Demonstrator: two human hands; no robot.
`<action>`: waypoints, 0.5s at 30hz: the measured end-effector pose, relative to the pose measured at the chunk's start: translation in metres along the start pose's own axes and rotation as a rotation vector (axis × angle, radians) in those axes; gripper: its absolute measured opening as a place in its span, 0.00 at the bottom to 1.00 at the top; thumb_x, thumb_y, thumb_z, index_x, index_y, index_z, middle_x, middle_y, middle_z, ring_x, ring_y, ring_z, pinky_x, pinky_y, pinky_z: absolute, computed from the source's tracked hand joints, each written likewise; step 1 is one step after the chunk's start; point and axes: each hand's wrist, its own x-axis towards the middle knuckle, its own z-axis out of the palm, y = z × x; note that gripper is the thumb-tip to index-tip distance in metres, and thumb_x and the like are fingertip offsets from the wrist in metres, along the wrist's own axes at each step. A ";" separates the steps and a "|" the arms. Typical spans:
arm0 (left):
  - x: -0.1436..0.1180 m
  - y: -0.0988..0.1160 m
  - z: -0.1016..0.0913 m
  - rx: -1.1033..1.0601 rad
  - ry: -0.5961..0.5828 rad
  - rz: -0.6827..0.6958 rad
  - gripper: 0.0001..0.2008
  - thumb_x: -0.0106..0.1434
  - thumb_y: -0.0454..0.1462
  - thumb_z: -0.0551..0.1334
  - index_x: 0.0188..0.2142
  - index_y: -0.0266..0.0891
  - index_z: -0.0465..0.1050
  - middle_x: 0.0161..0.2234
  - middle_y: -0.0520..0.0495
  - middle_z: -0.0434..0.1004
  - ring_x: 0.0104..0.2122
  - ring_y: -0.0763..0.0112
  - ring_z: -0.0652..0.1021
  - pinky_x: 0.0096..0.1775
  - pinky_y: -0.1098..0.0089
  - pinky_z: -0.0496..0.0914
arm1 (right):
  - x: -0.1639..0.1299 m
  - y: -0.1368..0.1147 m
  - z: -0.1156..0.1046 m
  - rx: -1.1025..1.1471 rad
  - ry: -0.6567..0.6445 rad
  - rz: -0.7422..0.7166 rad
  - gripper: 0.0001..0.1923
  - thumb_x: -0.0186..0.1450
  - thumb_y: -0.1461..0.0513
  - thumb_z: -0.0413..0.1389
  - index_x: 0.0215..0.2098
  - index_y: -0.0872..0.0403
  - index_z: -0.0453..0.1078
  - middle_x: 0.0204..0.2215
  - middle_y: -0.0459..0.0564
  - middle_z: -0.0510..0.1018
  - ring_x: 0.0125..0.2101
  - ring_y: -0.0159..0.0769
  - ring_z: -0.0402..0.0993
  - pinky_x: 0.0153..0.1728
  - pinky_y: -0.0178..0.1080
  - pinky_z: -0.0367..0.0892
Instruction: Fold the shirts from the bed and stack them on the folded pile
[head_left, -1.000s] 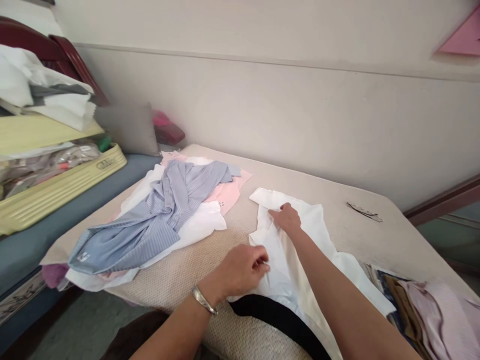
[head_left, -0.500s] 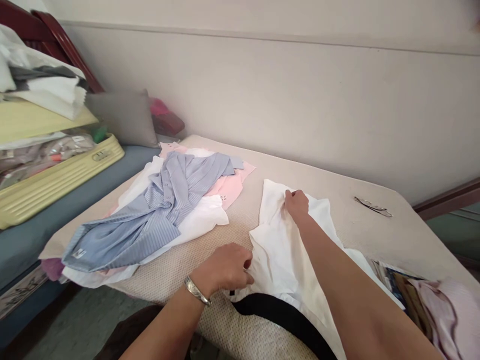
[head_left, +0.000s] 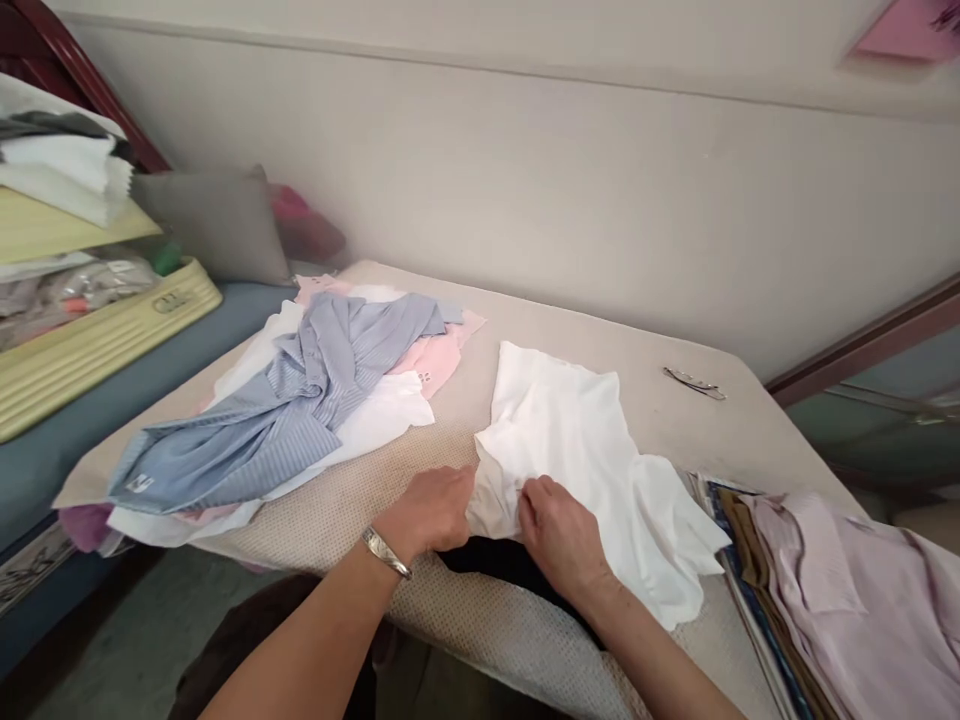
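right hand (head_left: 562,535) pulled back to white garment (head_left: 570,430) near edge

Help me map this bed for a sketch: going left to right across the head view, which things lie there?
Yellow suitcase → blue striped shirt → left hand → right hand → eyeglasses → lilac shirt.

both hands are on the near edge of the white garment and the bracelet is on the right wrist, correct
Not quite: the bracelet is on the left wrist, as the head view shows. The rest holds: the left hand and the right hand are both at the near edge of the white garment.
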 end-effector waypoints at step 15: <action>0.004 -0.008 -0.001 0.045 0.005 0.067 0.06 0.64 0.38 0.57 0.39 0.42 0.70 0.40 0.45 0.79 0.41 0.59 0.78 0.36 0.64 0.65 | -0.003 0.008 -0.010 0.056 -0.075 -0.067 0.06 0.66 0.65 0.50 0.33 0.51 0.68 0.35 0.52 0.76 0.37 0.40 0.72 0.37 0.40 0.64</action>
